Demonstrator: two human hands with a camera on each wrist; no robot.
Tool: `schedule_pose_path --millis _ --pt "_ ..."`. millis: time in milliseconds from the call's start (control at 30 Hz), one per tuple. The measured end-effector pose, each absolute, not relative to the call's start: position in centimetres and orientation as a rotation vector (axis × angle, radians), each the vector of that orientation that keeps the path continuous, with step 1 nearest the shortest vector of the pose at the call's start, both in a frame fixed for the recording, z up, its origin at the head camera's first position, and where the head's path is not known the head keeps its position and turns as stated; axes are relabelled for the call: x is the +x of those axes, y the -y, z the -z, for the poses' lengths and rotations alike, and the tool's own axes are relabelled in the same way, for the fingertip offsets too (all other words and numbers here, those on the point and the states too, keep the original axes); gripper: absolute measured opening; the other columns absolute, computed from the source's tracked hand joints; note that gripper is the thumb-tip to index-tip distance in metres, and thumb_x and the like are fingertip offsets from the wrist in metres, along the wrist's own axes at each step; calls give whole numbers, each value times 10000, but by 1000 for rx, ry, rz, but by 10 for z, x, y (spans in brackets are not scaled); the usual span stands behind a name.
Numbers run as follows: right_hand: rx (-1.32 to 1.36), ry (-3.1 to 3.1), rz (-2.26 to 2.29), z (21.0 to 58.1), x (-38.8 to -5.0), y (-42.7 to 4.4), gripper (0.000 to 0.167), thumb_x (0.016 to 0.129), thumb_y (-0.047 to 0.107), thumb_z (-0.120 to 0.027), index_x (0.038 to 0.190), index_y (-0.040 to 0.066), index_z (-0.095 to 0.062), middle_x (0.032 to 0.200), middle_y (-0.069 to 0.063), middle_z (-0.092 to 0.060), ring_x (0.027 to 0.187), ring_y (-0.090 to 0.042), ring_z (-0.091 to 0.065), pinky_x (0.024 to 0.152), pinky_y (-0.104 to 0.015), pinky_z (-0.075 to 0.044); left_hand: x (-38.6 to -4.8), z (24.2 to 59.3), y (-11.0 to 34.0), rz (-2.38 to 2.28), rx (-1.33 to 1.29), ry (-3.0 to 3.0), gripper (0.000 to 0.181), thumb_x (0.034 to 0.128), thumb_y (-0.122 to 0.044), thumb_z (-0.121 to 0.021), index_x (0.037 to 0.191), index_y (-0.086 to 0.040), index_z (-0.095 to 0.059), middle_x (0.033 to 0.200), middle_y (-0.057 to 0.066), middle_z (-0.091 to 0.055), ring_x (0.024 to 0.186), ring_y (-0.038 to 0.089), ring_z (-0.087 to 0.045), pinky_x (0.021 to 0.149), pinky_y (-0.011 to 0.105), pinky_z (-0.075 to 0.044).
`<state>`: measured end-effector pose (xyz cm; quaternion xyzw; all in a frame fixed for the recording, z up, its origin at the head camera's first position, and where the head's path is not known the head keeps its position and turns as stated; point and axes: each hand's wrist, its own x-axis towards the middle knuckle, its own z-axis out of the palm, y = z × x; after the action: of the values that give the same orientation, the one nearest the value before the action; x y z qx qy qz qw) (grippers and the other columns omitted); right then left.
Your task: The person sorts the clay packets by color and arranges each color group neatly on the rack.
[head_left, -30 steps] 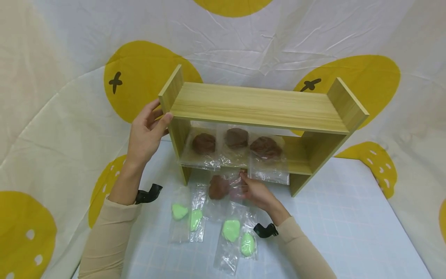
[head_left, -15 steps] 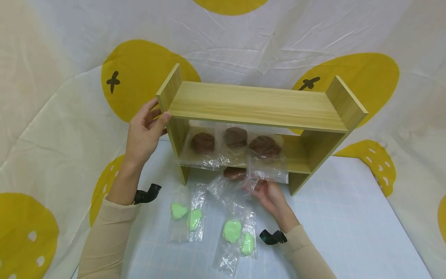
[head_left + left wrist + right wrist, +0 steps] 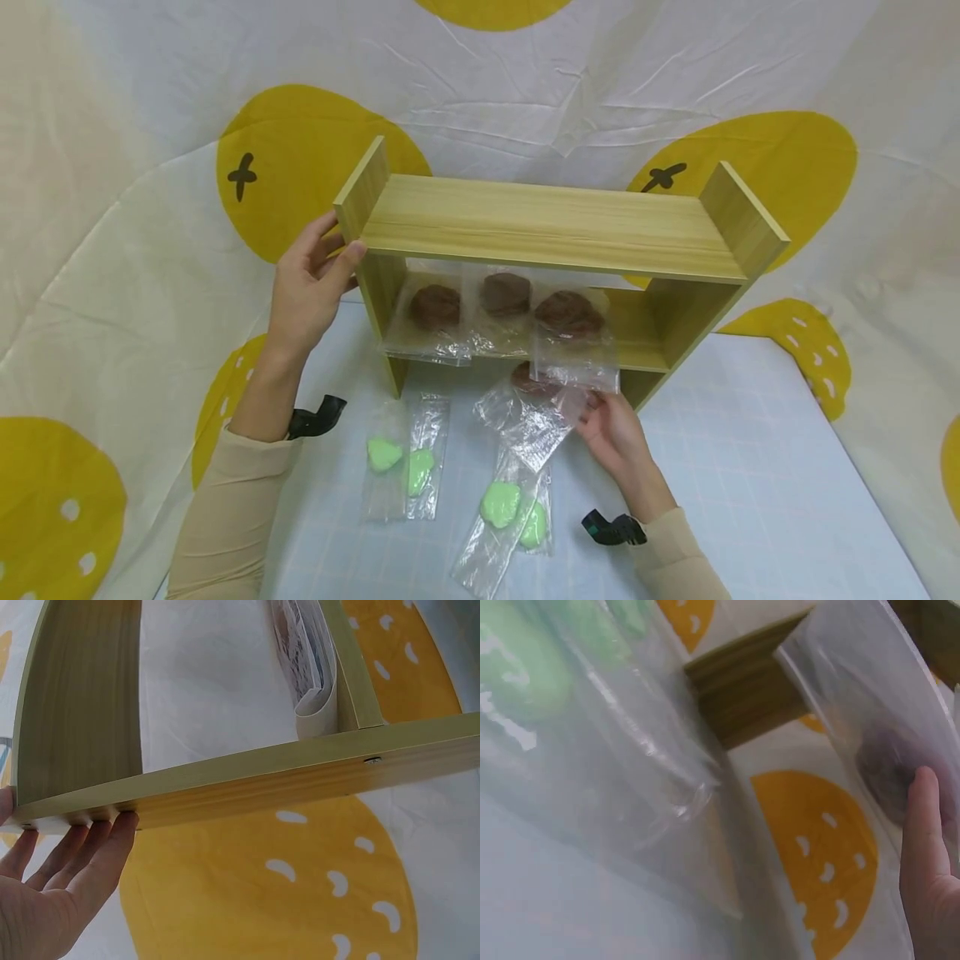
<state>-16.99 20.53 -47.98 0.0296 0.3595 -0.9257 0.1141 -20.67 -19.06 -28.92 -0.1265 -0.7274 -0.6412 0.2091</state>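
My left hand (image 3: 303, 287) grips the left side panel of the small wooden shelf (image 3: 555, 225), thumb at the front edge and fingers along the outer face; the left wrist view has these fingers (image 3: 97, 855) on the panel. By its right edge, my right hand (image 3: 618, 437) holds a clear plastic bag (image 3: 528, 421) with a brown lump, low in front of the shelf. The shelf's middle board partly hides that lump. Three bagged brown lumps lie on this board: left (image 3: 435, 308), centre (image 3: 506, 295) and right (image 3: 567, 314).
Several clear bags with light green lumps lie on the pale checked tablecloth, two at the left, including one green lump (image 3: 384, 455), and others nearer the middle, including another green lump (image 3: 500, 504). Behind the shelf hangs a white cloth (image 3: 510, 108) with yellow shapes.
My right hand has moved rightward and a little down with the bagged brown lump, which now sits below the right-hand bag on the board. The left hand keeps its hold on the panel.
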Motion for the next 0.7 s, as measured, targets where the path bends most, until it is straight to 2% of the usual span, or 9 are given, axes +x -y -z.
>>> schedule_pose_path --millis 100,233,367,533,633,700 --pt "56 -1080 2674 484 -162 -214 186 1116 242 -344 1224 169 -477 1007 -41 -618 895 -182 -643 804 -344 -568 -206 289 190 1782 -350 2025 489 963 -160 -687 1433 -209 -562 1322 155 -611 1102 295 -656 804 295 -584" --pt "-13 -1102 2600 494 -155 -227 155 1121 228 -314 1228 165 -406 956 -7 -606 851 -136 -633 763 -303 -565 -206 289 190 1772 -342 2031 491 964 -163 -686 1436 -213 -559 1325 152 -609 1110 300 -653 805 298 -584" --pt "-12 -1123 2523 508 -153 -236 136 1122 197 -302 1178 130 -407 919 0 -627 848 -135 -658 759 -301 -578 -205 289 190 1758 -334 2037 490 967 -162 -681 1437 -217 -557 1325 147 -609 1117 304 -650 808 307 -584" --pt "102 -1242 2427 520 -154 -239 129 1118 210 -335 1142 139 -440 788 56 -541 696 -80 -587 627 -247 -539 -205 289 191 1747 -333 2045 493 966 -161 -680 1440 -219 -555 1329 141 -609 1122 301 -649 808 311 -585" --pt "144 -1301 2374 521 -154 -240 156 1117 240 -344 1201 124 -409 884 21 -599 765 -123 -646 678 -295 -573 -205 289 190 1754 -338 2044 494 965 -158 -681 1440 -215 -554 1333 145 -606 1122 306 -648 806 309 -585" --pt "149 -1328 2342 522 -155 -240 209 1115 251 -357 1251 93 -370 995 -39 -638 868 -203 -691 770 -385 -594 -205 288 190 1755 -341 2046 496 966 -162 -680 1442 -217 -553 1336 143 -605 1121 301 -649 806 305 -585"
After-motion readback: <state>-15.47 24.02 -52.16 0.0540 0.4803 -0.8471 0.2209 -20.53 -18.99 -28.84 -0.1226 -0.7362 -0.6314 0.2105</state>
